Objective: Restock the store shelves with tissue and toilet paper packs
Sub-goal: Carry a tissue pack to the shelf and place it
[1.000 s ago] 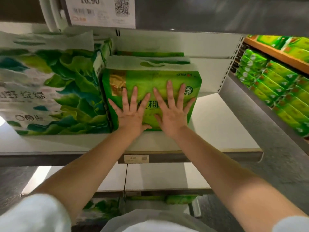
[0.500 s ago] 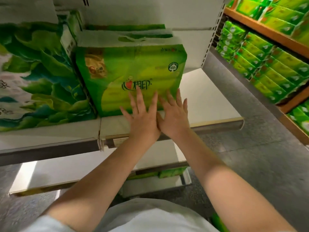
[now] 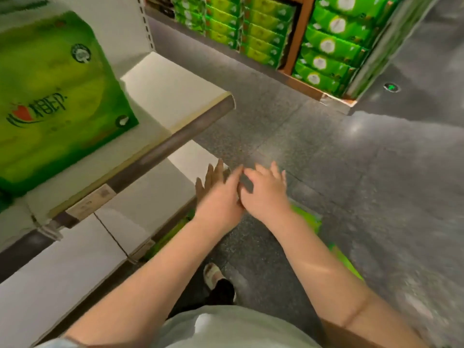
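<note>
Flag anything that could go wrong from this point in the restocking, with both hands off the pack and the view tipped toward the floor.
1. The green plastic-wrapped tissue pack sits on the white shelf untouched; its lower corner looks close to the front lip, so a bump might tip it off.
2. Green packs on the grey floor lie beside the person's foot, a likely trip hazard.
3. The left hand and right hand look blurred, so a hasty reach may fumble.
</note>
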